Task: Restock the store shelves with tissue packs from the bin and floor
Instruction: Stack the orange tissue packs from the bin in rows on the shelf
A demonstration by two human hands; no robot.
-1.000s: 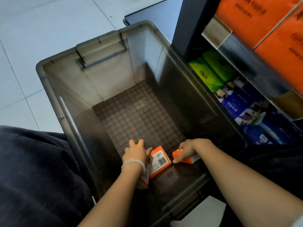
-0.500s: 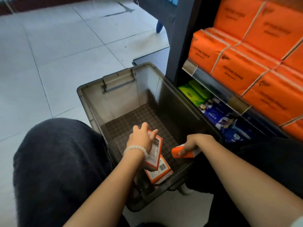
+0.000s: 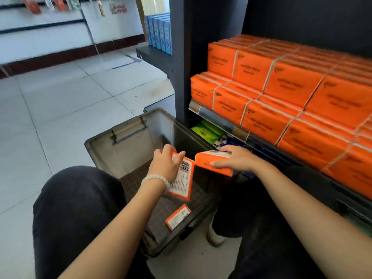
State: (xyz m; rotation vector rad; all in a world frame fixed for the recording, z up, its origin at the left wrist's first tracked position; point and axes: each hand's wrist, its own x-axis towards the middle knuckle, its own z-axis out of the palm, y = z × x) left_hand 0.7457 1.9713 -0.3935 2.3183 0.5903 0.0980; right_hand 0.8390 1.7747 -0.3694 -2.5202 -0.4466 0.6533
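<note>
My left hand (image 3: 165,165) grips an orange tissue pack (image 3: 182,181) upright above the grey bin (image 3: 128,137), its barcode side facing me. My right hand (image 3: 236,160) holds a second orange tissue pack (image 3: 211,164) flat, lifted to the bin's right rim, close to the lower shelf. A third orange pack (image 3: 178,216) lies on the bin's floor near the front wall. Stacked orange tissue packs (image 3: 281,93) fill the shelf above.
Green packs (image 3: 205,130) and blue packs sit on the lowest shelf behind the bin. The dark shelf upright (image 3: 181,77) stands beside the bin. Blue boxes (image 3: 159,33) line another shelf further back. My dark-trousered knees flank the bin on white floor tiles.
Both hands rose out of the bin, each carrying an orange pack. The right hand moved up and right toward the shelf. The view tilted upward, showing more shelf.
</note>
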